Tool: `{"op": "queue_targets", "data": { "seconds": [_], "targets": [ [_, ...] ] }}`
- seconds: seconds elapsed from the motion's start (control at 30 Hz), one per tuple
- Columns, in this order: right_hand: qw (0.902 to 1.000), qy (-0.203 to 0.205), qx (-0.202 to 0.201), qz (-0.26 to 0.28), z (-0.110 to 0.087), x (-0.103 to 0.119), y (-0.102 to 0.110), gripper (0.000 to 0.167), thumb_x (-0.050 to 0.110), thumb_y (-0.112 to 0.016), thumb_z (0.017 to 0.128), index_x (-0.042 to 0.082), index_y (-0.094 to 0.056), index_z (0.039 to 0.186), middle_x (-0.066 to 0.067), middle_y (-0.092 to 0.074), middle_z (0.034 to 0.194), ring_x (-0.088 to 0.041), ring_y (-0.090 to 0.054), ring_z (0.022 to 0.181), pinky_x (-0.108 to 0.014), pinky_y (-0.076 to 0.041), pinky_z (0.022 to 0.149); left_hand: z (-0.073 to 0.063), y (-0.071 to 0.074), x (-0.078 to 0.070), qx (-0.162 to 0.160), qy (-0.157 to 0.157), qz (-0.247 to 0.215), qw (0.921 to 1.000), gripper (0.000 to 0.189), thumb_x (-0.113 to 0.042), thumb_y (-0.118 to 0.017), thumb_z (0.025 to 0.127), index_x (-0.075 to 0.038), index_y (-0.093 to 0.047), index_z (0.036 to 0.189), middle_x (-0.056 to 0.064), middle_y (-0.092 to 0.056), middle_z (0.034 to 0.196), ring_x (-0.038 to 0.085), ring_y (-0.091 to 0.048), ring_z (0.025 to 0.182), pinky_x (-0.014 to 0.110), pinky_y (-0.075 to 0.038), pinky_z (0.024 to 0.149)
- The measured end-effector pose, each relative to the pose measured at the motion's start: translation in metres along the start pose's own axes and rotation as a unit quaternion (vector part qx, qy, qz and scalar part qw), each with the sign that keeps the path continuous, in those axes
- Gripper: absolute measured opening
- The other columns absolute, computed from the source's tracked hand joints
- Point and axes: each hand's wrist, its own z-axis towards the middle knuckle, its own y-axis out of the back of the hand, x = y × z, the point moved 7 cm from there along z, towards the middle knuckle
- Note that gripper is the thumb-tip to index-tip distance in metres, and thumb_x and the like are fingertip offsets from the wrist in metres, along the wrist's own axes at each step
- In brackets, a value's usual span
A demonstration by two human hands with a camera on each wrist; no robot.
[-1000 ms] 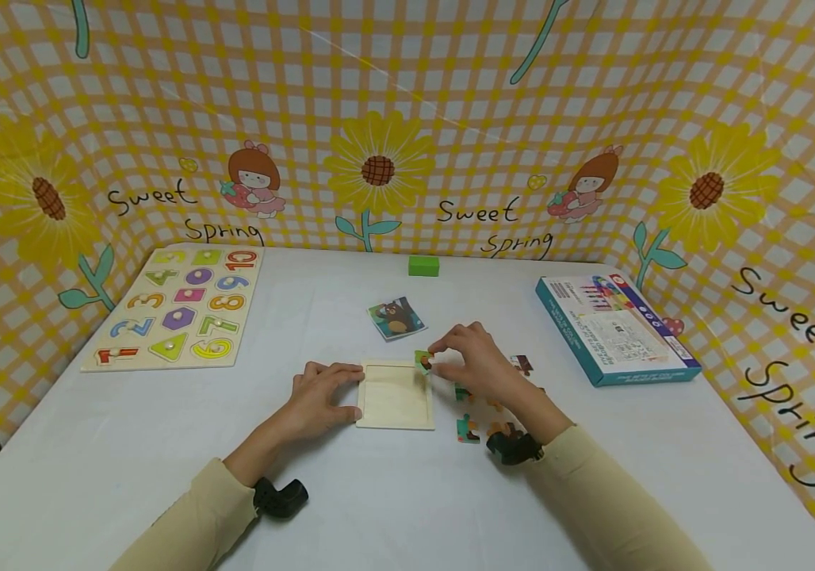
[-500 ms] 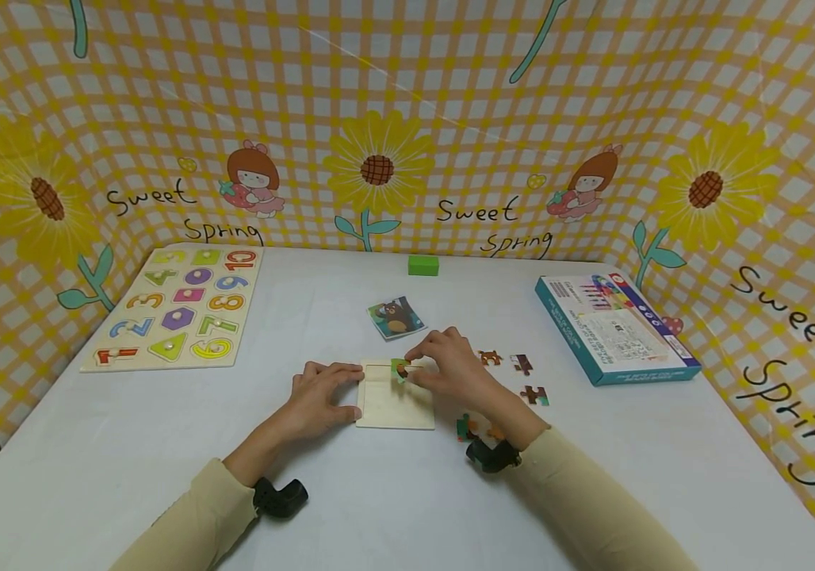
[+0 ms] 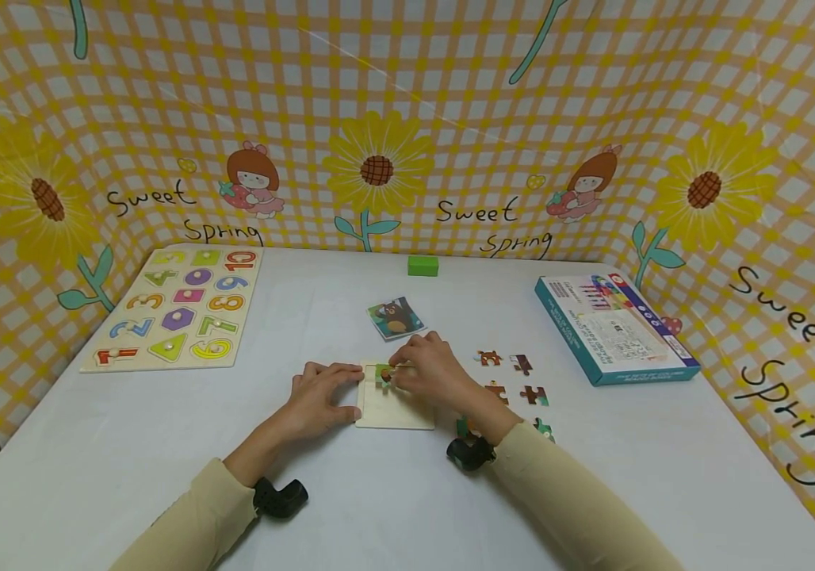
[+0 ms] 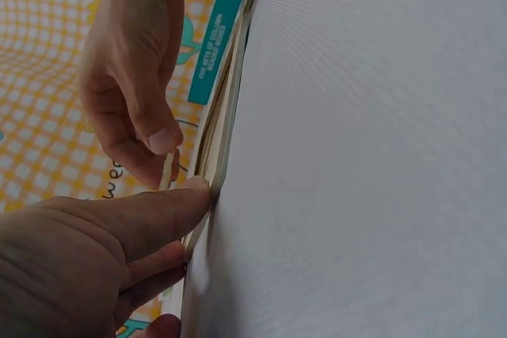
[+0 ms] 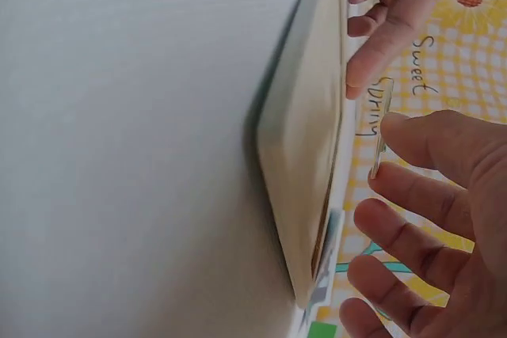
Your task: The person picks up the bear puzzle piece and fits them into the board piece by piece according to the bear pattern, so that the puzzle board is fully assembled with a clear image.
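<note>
The right hand pinches a jigsaw piece, just carried leftward above the wooden tray, near its far left corner, seemingly closer to placement; the left hand, thumb and fingers spread, touches the tray's left edge. Loose pieces lie right.

“Sweet Spring” on checked cloth

Checked cloth, yellow, orange and white, printed with sunflowers, cartoon figures and "Sweet Spring" lettering, walled the back and both sides of a white tabletop under soft light.
</note>
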Motion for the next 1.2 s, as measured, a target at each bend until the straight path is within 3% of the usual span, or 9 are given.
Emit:
{"op": "queue_targets", "data": {
  "seconds": [0.47, 1.2],
  "targets": [
    [0.9992, -0.01, 0.039, 0.008, 0.009, 0.0, -0.014, 0.023, 0.021, -0.068, 0.084, 0.013, -0.071, 0.105, -0.003, -0.065, 0.106, -0.022, -0.049, 0.098, -0.038, -0.04, 0.086, 0.001, 0.0, -0.001, -0.002, 0.006, -0.007, 1.0, 0.053, -0.022, -0.076, 0.077, -0.013, -0.06, 0.127, -0.002, -0.053, 0.138, 0.021, -0.038, 0.107, 0.042, -0.024, 0.087],
    [0.9992, -0.002, 0.018, -0.035, 0.012, 0.004, -0.019, 0.025, 0.032, -0.071, 0.083, 0.019, -0.071, 0.104, -0.003, -0.061, 0.1, -0.021, -0.048, 0.096, -0.038, -0.041, 0.083, 0.002, 0.0, -0.001, 0.0, 0.004, 0.007, 1.0, 0.052, -0.023, -0.076, 0.077, -0.015, -0.06, 0.126, -0.002, -0.053, 0.137, 0.023, -0.038, 0.108, 0.043, -0.025, 0.086]
  ]
}}
